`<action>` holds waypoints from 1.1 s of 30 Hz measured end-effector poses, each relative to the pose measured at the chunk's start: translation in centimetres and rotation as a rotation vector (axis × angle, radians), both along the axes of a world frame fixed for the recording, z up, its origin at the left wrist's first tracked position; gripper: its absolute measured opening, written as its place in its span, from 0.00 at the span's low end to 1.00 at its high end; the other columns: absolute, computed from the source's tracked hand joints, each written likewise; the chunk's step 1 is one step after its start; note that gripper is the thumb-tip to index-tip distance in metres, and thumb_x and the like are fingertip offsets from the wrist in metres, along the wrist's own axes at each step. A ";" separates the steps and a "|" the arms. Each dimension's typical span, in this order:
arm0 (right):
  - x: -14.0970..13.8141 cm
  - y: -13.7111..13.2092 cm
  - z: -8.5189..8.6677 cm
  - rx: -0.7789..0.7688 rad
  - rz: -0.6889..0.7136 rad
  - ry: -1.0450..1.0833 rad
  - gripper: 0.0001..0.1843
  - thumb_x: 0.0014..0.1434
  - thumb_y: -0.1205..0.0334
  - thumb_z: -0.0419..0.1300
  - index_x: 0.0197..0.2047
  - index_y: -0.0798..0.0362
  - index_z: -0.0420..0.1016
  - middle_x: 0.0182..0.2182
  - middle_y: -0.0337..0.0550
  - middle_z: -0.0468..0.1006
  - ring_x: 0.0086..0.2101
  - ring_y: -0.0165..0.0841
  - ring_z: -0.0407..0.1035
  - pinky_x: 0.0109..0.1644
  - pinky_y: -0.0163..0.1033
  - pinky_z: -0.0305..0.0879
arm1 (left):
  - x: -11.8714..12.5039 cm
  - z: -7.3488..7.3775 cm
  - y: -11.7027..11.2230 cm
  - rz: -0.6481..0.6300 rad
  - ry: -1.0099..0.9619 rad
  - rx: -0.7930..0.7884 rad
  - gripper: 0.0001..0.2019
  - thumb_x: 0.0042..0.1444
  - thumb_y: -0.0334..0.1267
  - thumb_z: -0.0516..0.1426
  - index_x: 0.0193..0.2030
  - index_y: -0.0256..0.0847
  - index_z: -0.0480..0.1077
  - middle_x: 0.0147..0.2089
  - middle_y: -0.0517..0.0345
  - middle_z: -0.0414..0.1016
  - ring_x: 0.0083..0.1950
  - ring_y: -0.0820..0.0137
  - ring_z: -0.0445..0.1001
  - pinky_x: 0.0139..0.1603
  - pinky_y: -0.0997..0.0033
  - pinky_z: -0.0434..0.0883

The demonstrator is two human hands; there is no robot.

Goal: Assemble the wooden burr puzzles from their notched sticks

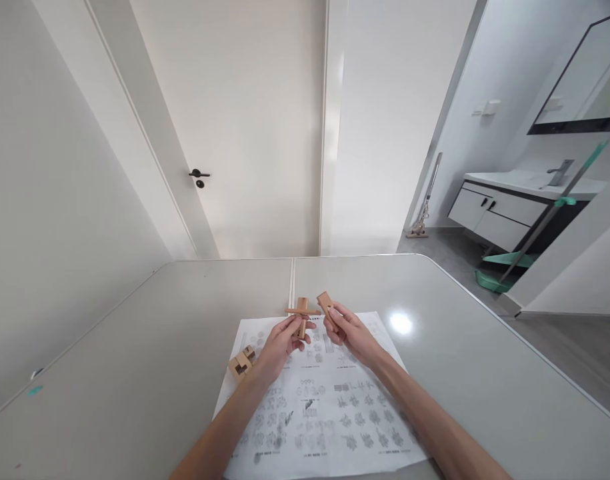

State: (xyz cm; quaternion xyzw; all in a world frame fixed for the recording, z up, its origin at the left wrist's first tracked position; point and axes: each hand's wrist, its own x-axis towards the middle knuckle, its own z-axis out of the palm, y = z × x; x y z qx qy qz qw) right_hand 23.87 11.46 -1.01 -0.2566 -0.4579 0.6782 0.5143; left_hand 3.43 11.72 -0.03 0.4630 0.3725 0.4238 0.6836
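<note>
My left hand (287, 339) grips two crossed wooden puzzle pieces (303, 307), a thin flat stick lying across an upright block. Between the thumb and fingers of my right hand (345, 328) is a wooden block (325, 304) with a small dark hole or notch, tilted up to the left. A small gap separates it from the crossed pieces. Both hands are above a printed instruction sheet (329, 427) with rows of small diagrams. Left of my left wrist, a light wooden notched puzzle piece (241, 363) rests near the sheet's edge; my forearm is close beside it.
The grey table (149, 360) has a seam running toward its far edge. Beyond it stand a white door (245, 133) with a black handle (199, 175). To the right are a mop (427, 207), a washbasin cabinet (499, 207) and a green dustpan (492, 281).
</note>
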 end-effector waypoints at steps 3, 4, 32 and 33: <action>-0.1 -0.1 -0.1 0.070 0.037 -0.071 0.20 0.68 0.43 0.59 0.51 0.50 0.70 0.25 0.33 0.67 0.21 0.26 0.55 0.27 0.36 0.49 | 0.1 0.1 -0.1 -0.028 -0.026 0.003 0.17 0.64 0.51 0.60 0.47 0.39 0.76 0.46 0.48 0.77 0.33 0.73 0.70 0.32 0.72 0.62; -0.1 -0.1 -0.2 0.085 0.056 -0.092 0.20 0.68 0.44 0.59 0.52 0.50 0.70 0.25 0.33 0.67 0.21 0.26 0.55 0.28 0.36 0.50 | 0.2 0.2 -0.1 -0.040 -0.028 0.005 0.17 0.64 0.51 0.60 0.47 0.39 0.76 0.45 0.49 0.76 0.32 0.74 0.69 0.32 0.72 0.62; -1.0 -0.4 -0.8 0.046 0.092 -0.027 0.22 0.66 0.43 0.60 0.55 0.48 0.68 0.34 0.39 0.73 0.25 0.28 0.62 0.27 0.35 0.53 | -0.1 0.1 -0.3 -0.191 -0.241 -0.252 0.13 0.66 0.44 0.60 0.34 0.40 0.64 0.30 0.67 0.51 0.25 0.78 0.50 0.27 0.76 0.56; -1.1 -0.4 -0.9 0.036 0.091 -0.021 0.22 0.66 0.42 0.61 0.55 0.47 0.68 0.34 0.39 0.73 0.25 0.28 0.62 0.27 0.35 0.54 | -0.1 0.1 -0.3 -0.190 -0.248 -0.257 0.13 0.66 0.44 0.60 0.34 0.40 0.64 0.29 0.67 0.51 0.25 0.78 0.50 0.26 0.76 0.55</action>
